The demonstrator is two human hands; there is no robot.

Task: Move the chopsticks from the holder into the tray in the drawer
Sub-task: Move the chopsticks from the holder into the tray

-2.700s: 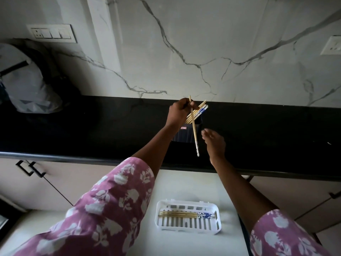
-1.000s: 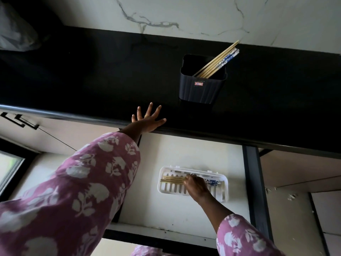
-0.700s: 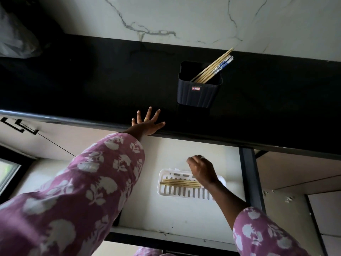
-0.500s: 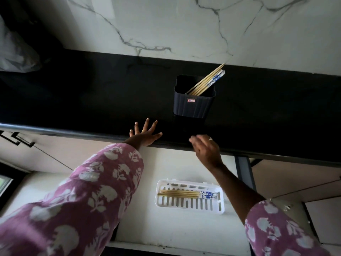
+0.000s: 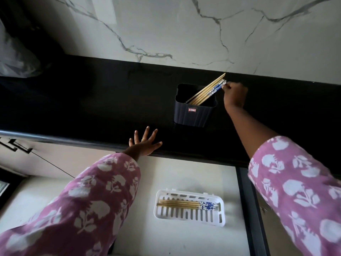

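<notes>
Left hand (image 5: 145, 144) spread flat on the black countertop (image 5: 92, 100), right hand (image 5: 235, 97) at the holder (image 5: 194, 117).
A grey bag (image 5: 16, 56) lies far left under the marble wall (image 5: 184, 30). The holder's small red label (image 5: 191, 109) is too small to read; the right hand pinches the tops of the chopsticks (image 5: 206, 92) leaning in it. More chopsticks (image 5: 180, 203) lie in the white tray (image 5: 190, 219) in the drawer (image 5: 184, 172).

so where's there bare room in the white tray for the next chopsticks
The white slotted plastic tray is bare along its near half, between the wooden chopsticks lying in it and its near rim. The pale drawer floor between tray and black counter is bare too. Crowded: the tray's far strip.
</notes>
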